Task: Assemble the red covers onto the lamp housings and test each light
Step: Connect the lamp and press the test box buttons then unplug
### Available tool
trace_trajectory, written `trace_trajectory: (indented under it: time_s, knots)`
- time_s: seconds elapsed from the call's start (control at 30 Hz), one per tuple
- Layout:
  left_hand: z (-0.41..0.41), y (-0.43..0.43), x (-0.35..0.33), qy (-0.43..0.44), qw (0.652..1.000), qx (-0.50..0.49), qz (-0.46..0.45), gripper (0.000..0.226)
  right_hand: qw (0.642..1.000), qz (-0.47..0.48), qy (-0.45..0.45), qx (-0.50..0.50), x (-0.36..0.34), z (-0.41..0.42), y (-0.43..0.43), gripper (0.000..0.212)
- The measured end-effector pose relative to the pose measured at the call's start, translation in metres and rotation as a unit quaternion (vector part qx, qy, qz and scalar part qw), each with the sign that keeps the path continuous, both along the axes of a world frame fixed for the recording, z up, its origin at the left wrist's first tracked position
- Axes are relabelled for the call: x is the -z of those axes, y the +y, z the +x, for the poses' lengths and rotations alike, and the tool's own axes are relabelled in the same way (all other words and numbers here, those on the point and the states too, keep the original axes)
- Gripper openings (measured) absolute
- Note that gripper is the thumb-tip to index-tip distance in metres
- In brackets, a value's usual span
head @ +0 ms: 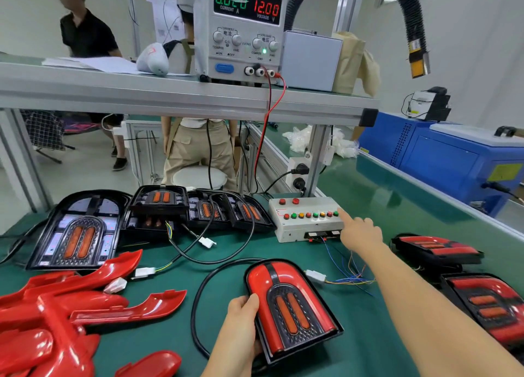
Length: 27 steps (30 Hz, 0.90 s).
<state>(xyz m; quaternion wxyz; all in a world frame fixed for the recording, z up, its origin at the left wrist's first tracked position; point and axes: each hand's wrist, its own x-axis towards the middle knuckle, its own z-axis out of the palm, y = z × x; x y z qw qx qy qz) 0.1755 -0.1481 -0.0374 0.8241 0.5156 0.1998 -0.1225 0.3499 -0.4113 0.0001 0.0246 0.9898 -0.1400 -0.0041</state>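
Note:
A lamp housing with its red cover fitted point(292, 308) lies on the green mat in front of me, unlit, its black cable looping left and its white plug point(315, 276) joined to thin coloured wires. My left hand point(244, 317) grips the lamp's left edge. My right hand point(357, 230) reaches forward, index finger out, its tip at the right end of the button row on the white test box point(304, 227). Loose red covers point(71, 311) are piled at the lower left. Bare black housings point(76, 229) stand along the back left.
Finished red-covered lamps point(438, 250) sit at the right. A power supply point(241, 30) on the shelf reads 12.00 V. A blue machine point(442, 155) stands beyond the right rail. Two people are behind the bench.

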Motion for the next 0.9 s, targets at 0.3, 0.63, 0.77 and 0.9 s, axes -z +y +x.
trace_trajectory:
  time_s: [0.3, 0.63, 0.77, 0.9]
  knots:
    - [0.002, -0.001, 0.005, -0.007, 1.0, 0.0, 0.02, 0.028, 0.992, -0.126, -0.018, -0.024, -0.002, -0.001, 0.004, 0.061]
    - [-0.002, -0.001, -0.004, 0.009, 1.0, -0.005, 0.007, 0.014, 0.999, -0.014, -0.031, -0.013, -0.01, -0.024, 0.016, 0.05]
    - [-0.006, -0.001, -0.007, -0.007, 0.994, 0.025, 0.104, 0.034, 0.991, 0.099, 0.062, -0.064, -0.022, -0.06, 0.016, 0.035]
    - [-0.009, 0.007, -0.009, -0.106, 0.913, 0.103, 0.38, 0.049, 0.984, 0.051, 0.123, -0.12, -0.005, -0.108, 0.018, 0.037]
